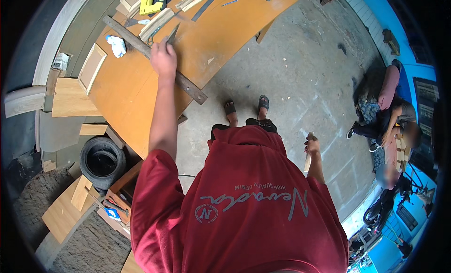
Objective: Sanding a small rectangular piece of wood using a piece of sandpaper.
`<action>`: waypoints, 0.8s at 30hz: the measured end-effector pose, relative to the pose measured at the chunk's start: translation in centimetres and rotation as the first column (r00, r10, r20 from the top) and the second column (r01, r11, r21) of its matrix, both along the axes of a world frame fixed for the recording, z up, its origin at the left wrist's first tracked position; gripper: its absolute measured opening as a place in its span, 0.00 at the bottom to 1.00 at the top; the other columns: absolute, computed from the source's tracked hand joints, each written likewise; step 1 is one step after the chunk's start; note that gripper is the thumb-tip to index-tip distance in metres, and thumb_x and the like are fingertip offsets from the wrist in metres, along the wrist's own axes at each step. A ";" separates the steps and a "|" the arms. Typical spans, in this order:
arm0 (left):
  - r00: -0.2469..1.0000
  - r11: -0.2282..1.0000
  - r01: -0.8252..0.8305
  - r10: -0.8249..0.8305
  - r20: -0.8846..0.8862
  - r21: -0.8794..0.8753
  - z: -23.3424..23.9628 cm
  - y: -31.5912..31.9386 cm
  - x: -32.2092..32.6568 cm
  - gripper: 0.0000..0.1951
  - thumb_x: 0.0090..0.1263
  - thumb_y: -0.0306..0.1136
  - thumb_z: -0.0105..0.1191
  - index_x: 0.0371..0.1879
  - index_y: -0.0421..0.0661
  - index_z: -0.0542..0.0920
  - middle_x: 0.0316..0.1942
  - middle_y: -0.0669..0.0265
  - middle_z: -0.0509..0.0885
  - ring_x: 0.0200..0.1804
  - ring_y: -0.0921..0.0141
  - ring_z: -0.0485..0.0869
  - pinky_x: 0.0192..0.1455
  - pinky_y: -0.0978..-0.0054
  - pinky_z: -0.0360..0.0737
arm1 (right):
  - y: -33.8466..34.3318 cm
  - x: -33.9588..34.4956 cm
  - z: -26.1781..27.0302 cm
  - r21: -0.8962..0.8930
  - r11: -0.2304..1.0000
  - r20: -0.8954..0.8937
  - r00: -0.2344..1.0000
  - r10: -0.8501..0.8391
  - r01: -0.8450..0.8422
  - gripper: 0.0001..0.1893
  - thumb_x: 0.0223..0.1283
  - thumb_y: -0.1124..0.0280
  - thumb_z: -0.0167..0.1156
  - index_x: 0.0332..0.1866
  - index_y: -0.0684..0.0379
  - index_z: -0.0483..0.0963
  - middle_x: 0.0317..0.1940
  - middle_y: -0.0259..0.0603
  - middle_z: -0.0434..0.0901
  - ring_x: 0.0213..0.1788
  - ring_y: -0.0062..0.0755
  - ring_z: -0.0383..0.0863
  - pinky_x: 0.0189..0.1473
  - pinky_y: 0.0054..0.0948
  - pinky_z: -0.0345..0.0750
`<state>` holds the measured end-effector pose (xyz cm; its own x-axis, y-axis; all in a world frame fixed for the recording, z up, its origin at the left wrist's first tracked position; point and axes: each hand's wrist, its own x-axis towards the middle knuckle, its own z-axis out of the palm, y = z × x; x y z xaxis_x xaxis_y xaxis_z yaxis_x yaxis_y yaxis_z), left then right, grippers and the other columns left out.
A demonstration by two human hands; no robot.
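My left hand is above the orange-brown tabletop, closed around a dark, pointed flat piece whose exact kind is unclear. Under that hand a long, worn wooden bar with holes at its near end crosses the table. Scissors with blue-green handles lie just beyond the hand, beside wooden strips. Down at my right side, over the concrete floor, my right hand grips a short, narrow wooden strip.
A white bottle, a putty knife, a yellow power tool and a blue pen lie on the table. Stacked tyres stand left of it. Two people sit along the right wall.
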<state>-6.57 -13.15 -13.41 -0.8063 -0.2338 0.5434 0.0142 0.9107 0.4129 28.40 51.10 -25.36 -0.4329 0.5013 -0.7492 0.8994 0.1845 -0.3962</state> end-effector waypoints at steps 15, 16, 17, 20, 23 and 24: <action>0.550 0.731 0.328 -0.663 0.508 0.598 -4.5 9.0 9.0 0.13 0.83 0.39 0.53 0.47 0.41 0.81 0.36 0.45 0.89 0.47 0.44 0.89 0.46 0.48 0.83 | -30.1 -28.1 8.3 0.135 0.738 -0.748 0.421 0.514 -0.661 0.17 0.81 0.55 0.58 0.59 0.57 0.80 0.42 0.54 0.88 0.45 0.55 0.88 0.52 0.44 0.83; 0.557 0.731 0.319 -0.659 0.505 0.603 -4.3 8.5 9.1 0.13 0.83 0.39 0.53 0.47 0.41 0.81 0.36 0.45 0.89 0.47 0.44 0.89 0.46 0.48 0.83 | -31.2 -29.4 8.7 0.139 0.730 -0.744 0.415 0.523 -0.670 0.17 0.81 0.55 0.58 0.59 0.57 0.80 0.42 0.54 0.88 0.45 0.55 0.88 0.52 0.44 0.83; 0.738 0.765 0.293 -0.562 0.373 0.573 -3.9 8.1 8.9 0.12 0.83 0.39 0.53 0.47 0.43 0.83 0.41 0.45 0.89 0.47 0.44 0.89 0.47 0.47 0.83 | -32.1 -30.5 9.2 0.132 0.742 -0.776 0.397 0.490 -0.657 0.17 0.78 0.57 0.60 0.60 0.58 0.80 0.43 0.55 0.88 0.47 0.59 0.87 0.53 0.46 0.82; 0.884 0.877 0.170 -0.338 0.324 0.450 -1.3 6.6 7.7 0.11 0.82 0.38 0.53 0.48 0.46 0.86 0.46 0.47 0.90 0.47 0.43 0.89 0.48 0.47 0.84 | -34.0 -33.4 10.2 0.287 0.696 -0.812 0.219 0.542 -0.658 0.19 0.72 0.62 0.63 0.62 0.59 0.77 0.46 0.56 0.86 0.52 0.63 0.84 0.56 0.48 0.81; 0.871 0.957 0.125 -0.233 0.433 0.263 1.1 5.7 7.1 0.10 0.81 0.37 0.53 0.50 0.48 0.86 0.46 0.50 0.90 0.47 0.45 0.89 0.48 0.48 0.85 | -36.4 -35.4 12.6 0.633 0.532 -0.728 -0.199 0.656 -0.562 0.21 0.67 0.65 0.68 0.60 0.60 0.75 0.49 0.56 0.84 0.54 0.63 0.83 0.56 0.49 0.80; 0.858 0.965 0.182 -0.250 0.450 0.190 1.4 5.6 6.8 0.10 0.80 0.36 0.54 0.51 0.49 0.86 0.45 0.51 0.91 0.47 0.46 0.89 0.49 0.48 0.85 | -37.2 -36.1 13.6 0.789 0.449 -0.607 -0.418 0.676 -0.420 0.21 0.65 0.66 0.70 0.58 0.60 0.74 0.51 0.56 0.83 0.53 0.62 0.83 0.54 0.48 0.80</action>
